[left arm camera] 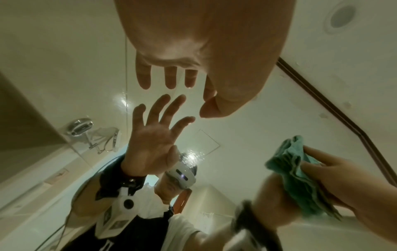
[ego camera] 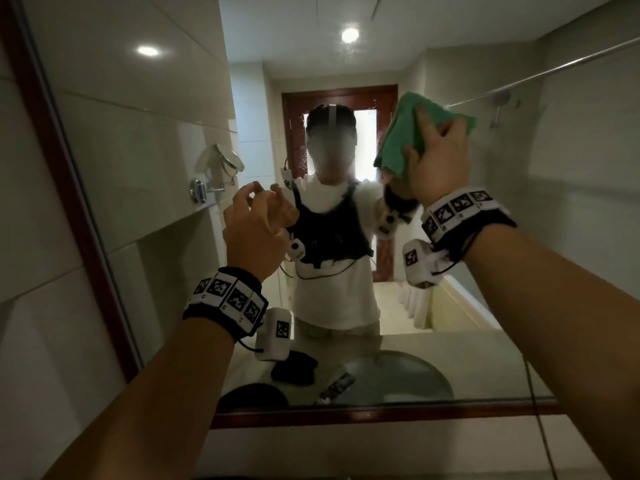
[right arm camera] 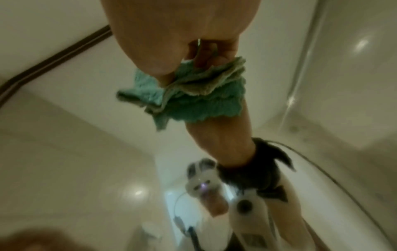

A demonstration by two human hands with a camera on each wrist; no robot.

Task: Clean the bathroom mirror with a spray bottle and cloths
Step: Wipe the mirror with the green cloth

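Here the right hand (ego camera: pixel 437 168) presses a bunched green cloth (ego camera: pixel 405 133) against the mirror (ego camera: pixel 145 140); left hand (ego camera: pixel 254 226) empty, fingers loose

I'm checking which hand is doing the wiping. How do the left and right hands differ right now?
The right hand grips a bunched green cloth against the mirror; the left hand holds nothing. The right hand is raised higher, the left lower, its fingers loose. Both wear marker-patterned wristbands.
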